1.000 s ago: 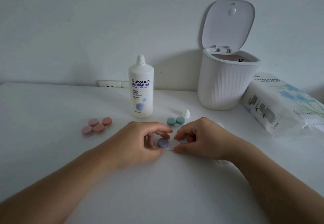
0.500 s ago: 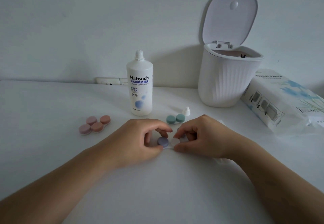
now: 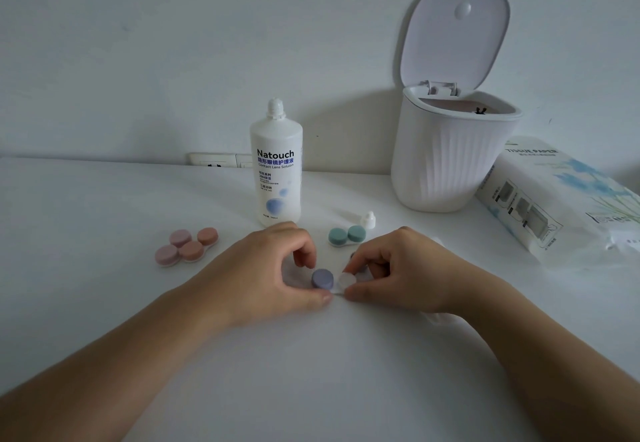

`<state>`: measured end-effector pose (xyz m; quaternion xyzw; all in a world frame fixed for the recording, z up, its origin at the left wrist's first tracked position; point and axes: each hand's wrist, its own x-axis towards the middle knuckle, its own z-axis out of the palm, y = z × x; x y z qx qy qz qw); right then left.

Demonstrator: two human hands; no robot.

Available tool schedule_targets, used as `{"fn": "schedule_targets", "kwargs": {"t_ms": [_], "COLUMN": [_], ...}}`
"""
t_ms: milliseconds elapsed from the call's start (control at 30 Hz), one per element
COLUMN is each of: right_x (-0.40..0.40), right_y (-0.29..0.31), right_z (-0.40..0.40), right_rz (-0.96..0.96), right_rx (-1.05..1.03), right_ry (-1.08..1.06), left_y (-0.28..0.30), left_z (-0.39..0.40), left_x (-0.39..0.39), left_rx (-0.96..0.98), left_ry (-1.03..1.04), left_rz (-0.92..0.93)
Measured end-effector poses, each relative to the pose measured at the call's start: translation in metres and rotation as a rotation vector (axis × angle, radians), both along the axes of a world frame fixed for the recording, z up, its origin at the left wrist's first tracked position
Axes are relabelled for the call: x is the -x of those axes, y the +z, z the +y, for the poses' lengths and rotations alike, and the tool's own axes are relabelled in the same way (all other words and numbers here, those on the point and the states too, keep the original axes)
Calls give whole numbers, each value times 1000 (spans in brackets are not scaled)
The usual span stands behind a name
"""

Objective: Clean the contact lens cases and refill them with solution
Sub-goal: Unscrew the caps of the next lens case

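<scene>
In the middle of the surface (image 3: 104, 303), the left hand (image 3: 263, 275) curls around the purple-capped side of a contact lens case (image 3: 323, 279). The right hand (image 3: 394, 268) pinches its other, uncapped white side. The solution bottle (image 3: 276, 171) stands behind them, toward the far edge.

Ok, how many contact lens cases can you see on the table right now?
4. Two pink cases lie touching at left, a green case sits right of the solution bottle, and a purple-capped case is between both hands' fingers. None seems hidden.
</scene>
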<state>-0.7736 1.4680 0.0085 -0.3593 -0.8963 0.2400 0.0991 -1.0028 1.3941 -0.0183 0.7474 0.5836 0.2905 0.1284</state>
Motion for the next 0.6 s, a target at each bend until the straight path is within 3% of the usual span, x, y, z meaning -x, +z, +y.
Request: {"fn": "schedule_targets", "kwargs": {"t_ms": [200,400,600], "right_x": [-1,-1,0], "right_y": [-1,-1,-1], "right_z": [0,1,1], "right_rz": [-12,-2,-17], "right_rx": [-3,8,7], "right_ry": [-1,4,7], "left_y": [0,2,3], "left_z": [-4,-3,-6], "left_x": [-6,-6,-10], "left_rx": [103,40,40], "left_ry": [-100,-87,-129], "left_rz": [-154,-110,-183]}}
